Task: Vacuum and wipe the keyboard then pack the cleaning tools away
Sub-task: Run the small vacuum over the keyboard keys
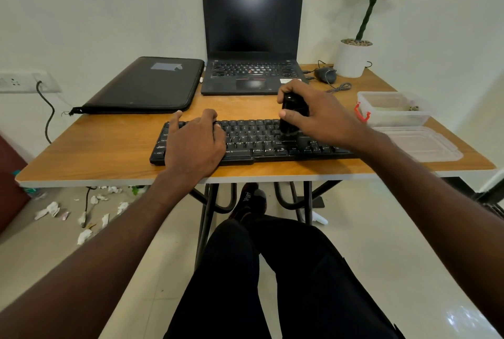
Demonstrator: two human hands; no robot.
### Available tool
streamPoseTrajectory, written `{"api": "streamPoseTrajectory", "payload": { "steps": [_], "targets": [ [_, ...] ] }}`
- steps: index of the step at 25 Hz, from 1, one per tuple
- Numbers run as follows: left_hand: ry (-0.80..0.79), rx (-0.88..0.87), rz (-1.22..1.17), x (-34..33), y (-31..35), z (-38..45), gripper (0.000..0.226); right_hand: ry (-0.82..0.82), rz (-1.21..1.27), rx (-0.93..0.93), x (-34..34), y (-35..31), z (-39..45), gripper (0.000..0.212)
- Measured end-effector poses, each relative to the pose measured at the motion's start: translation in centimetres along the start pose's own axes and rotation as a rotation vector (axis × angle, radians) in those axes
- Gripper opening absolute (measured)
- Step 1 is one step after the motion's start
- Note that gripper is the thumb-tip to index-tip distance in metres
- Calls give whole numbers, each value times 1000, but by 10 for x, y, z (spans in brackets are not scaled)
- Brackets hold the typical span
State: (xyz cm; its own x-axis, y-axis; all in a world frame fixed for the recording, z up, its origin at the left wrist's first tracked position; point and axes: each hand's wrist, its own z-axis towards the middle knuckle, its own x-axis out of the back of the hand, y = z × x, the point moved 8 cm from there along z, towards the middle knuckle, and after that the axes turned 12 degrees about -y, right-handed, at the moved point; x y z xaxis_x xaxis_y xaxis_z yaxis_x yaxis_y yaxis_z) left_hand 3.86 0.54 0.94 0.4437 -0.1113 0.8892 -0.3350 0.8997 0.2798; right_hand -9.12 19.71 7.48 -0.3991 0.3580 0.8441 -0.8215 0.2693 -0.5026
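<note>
**Vacuum on the keys, left hand steadying**

Head view. Keyboard (253, 145), black, lies across the near middle of the wooden table (109, 153), parallel to its front edge. Left hand (195, 142) rests palm-down on the keyboard's left end, fingers curled over the far edge, thumb out to the left. Right hand (313, 115) grips a small black handheld vacuum (293, 115), held upright, thumb on the near side, fingers wrapped round the top and far side. Lower end of the vacuum meets the key rows right of centre; whether the nozzle actually touches the keys is hard to tell, black on black.

Behind the keyboard: open laptop (252, 41), screen dark. Left of it a closed black laptop sleeve (144, 85) lies flat. Right of the laptop, a wired mouse (326, 74), then a potted plant (354, 57) at the far right corner. Clear plastic box (392, 109) with a red clasp sits on the right side, its lid (420, 143) lying flat just in front of it. Crumpled paper scraps (84, 213) lie on the floor under the table's left side.
</note>
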Motion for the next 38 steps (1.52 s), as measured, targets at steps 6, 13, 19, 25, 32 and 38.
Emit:
{"api": "streamPoseTrajectory", "payload": {
  "steps": [6, 13, 19, 25, 32, 38],
  "targets": [
    [6, 0, -6, 0, -2, 0, 32, 59, -18, -25, 3, 2, -1, 28],
    [1, 8, -8, 1, -2, 0, 29, 244, -164, -132, 17, 11, -11, 29],
    [-17, 16, -11, -1, -3, 1, 33, 425, -3, -180, 34, 19, -15, 37],
    [-11, 18, -33, 1, -3, 0, 33, 442, 58, -240, 37, 32, -17, 39],
    [-96, -101, -55, -11, 54, 8, 51, 335, 57, -241, 24, 41, -12, 36],
    [-119, -126, 128, -43, 91, 10, 53, 339, -3, -215, 21, 47, -13, 38]
  ]
}}
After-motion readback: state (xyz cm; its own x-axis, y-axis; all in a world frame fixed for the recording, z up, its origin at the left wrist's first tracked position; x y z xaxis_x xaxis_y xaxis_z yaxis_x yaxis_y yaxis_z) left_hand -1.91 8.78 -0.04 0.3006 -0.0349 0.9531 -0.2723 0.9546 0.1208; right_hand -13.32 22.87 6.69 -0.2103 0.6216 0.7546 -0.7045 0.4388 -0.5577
